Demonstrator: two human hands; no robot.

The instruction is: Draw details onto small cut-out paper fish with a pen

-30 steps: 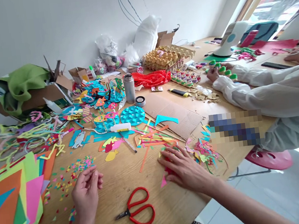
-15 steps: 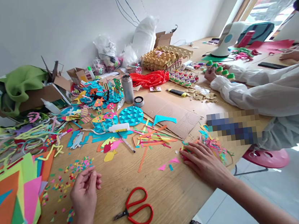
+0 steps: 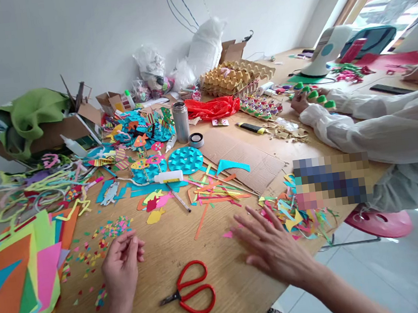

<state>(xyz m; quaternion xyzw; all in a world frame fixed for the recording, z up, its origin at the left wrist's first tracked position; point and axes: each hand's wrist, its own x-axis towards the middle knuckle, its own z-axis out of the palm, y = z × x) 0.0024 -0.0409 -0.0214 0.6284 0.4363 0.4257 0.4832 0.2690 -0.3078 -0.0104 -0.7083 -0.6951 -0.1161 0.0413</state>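
My left hand (image 3: pixel 121 263) rests on the table with its fingers curled and the thumb pressed against them; whatever it holds, if anything, is hidden. Tiny colored paper bits (image 3: pixel 116 226) lie just beyond it. My right hand (image 3: pixel 267 245) is open, fingers spread and palm down, over the table near the right edge, slightly blurred. Just past its fingers is a heap of paper scraps (image 3: pixel 290 212). Between my hands lie red-handled scissors (image 3: pixel 195 288), blades pointing left. Farther in are narrow paper strips (image 3: pixel 217 196) and a yellow paper fish (image 3: pixel 156 216).
Colored paper sheets (image 3: pixel 21 276) are stacked at the left. Beyond the strips stand a glue bottle (image 3: pixel 169 177), a metal flask (image 3: pixel 181 123) and a cardboard sheet (image 3: pixel 245 159). A co-worker's sleeved arms (image 3: pixel 365 124) reach in from the right, above a red stool (image 3: pixel 380 221).
My right hand has drawn back from the scrap heap toward me and left, its fingers spreading. More scraps show in the heap. My left hand keeps its curled pose.
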